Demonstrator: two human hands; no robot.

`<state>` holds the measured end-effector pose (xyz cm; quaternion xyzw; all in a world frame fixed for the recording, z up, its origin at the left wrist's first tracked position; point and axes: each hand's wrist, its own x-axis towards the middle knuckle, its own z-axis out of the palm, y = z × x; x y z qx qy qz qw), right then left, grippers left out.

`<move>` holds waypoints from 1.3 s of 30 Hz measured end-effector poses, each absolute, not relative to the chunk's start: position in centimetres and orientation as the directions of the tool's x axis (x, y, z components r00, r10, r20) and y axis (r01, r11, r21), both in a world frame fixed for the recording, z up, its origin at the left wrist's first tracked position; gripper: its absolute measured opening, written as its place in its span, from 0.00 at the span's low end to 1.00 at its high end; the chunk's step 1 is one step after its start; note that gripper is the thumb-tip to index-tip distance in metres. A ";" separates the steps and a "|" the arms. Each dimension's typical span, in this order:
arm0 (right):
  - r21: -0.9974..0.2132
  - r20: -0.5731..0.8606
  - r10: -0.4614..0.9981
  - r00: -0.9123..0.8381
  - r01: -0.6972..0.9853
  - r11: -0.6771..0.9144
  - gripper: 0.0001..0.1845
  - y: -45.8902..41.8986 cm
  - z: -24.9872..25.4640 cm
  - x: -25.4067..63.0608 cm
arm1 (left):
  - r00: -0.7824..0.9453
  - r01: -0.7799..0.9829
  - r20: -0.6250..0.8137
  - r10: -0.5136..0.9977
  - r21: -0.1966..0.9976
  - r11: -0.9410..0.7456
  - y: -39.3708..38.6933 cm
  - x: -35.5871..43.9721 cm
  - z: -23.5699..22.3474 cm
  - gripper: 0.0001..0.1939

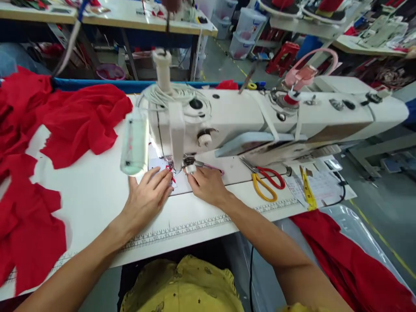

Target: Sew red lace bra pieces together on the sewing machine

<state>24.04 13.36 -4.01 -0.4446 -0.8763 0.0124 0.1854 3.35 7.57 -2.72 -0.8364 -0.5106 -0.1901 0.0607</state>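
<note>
My left hand (149,190) lies flat on the white machine bed, fingers stretched out beside the presser foot (169,162). Its fingertips touch a small red fabric piece (173,178) under the needle area of the sewing machine (234,112). Right of the foot, my right hand (208,185) is closed, fingers curled; what they pinch, if anything, is hidden behind the machine's white knob. A slim metal tool with a pinkish end (214,168) shows just behind this hand; I cannot tell whether it is held. Scissors (264,180) with red and yellow handles lie farther right.
Red fabric (81,112) is heaped on the table's left side. A ruler strip (182,229) runs along the front edge. Paper and a yellow tape measure (308,190) lie at right, above a clear plastic bin (351,216) holding red cloth. A lamp (134,143) hangs beside the machine head.
</note>
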 end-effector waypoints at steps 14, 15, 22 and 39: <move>-0.303 0.246 0.927 -0.284 0.886 0.351 0.14 14.4 -2.9 25.4 | 0.400 0.845 0.491 0.774 0.130 -0.519 7.4 3.0 -3.5 0.13; -0.309 0.246 0.940 -0.236 0.900 0.307 0.14 14.6 -2.8 25.6 | 0.389 0.843 0.514 0.764 0.135 -0.520 7.4 3.0 -3.4 0.12; -0.299 0.277 0.948 -0.159 0.923 0.243 0.13 15.3 -2.6 26.0 | 0.319 0.847 0.563 0.762 0.191 -0.496 6.9 2.8 -3.2 0.11; -0.280 0.243 0.947 -0.209 0.920 0.275 0.19 15.8 -4.4 25.9 | -0.295 0.902 0.362 0.884 0.410 0.133 10.9 -5.6 1.2 0.10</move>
